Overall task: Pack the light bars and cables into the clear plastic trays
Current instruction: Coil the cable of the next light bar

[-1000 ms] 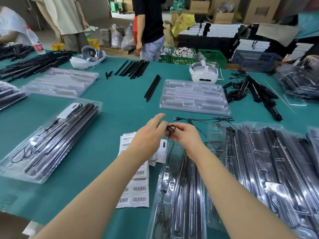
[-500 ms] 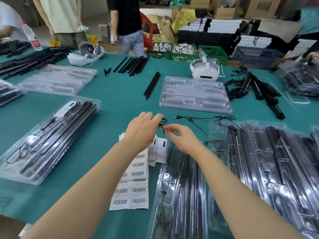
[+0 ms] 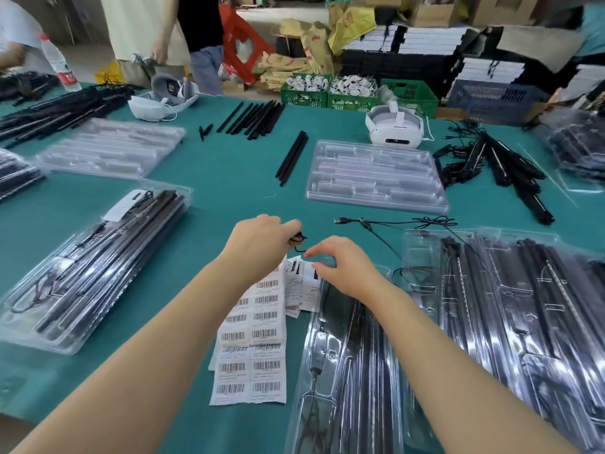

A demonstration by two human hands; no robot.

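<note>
We pinch a coiled black cable (image 3: 297, 239) in our left hand (image 3: 262, 244) above the table (image 3: 229, 191), right hand (image 3: 343, 267) loosely open, seemingly bundling it for the tray (image 3: 343, 371) below.

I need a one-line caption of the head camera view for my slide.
Left hand pinches a coiled black cable above the green table; right hand hovers over a filled clear tray.

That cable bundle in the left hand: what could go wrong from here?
The left hand pinches the small cable bundle only at its edge, so it may slip or uncoil. The right hand hovers over the barcode labels and could scatter them. The loose cable nearby might snag.
</note>
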